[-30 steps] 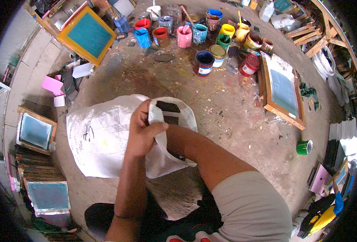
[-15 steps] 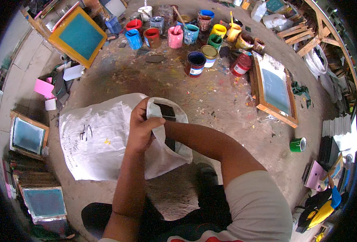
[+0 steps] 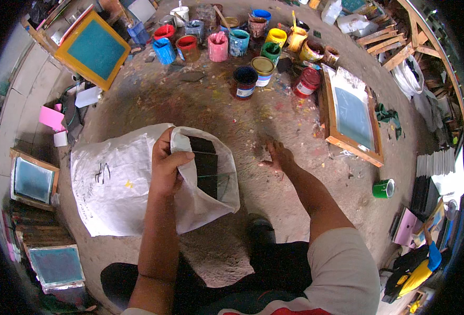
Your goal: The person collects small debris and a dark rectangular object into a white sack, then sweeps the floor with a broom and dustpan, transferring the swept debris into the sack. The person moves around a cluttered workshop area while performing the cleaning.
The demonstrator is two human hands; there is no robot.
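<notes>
My left hand [image 3: 166,165] is closed on the rim of a white woven sack [image 3: 111,184], thumb over the edge, holding up its mouth. The sack lies on its side on the floor with its opening toward the right. Inside the mouth, dark flat pieces [image 3: 207,173] show; how far back they reach is hidden. To the right of the sack, my right hand [image 3: 278,157] is over the bare floor, fingers spread, holding nothing. Dark marks and a small yellow spot are on the sack's upper face.
Several open paint cans stand ahead, among them a dark blue can [image 3: 244,83] and a red can [image 3: 306,83]. A wooden-framed screen [image 3: 355,149] lies to the right, near a tipped green can [image 3: 383,189]. More framed screens [image 3: 59,265] line the left side.
My right hand has come out of the sack's mouth and moved right, its fingers now spread. My left hand still grips the rim, and the view has shifted slightly.
</notes>
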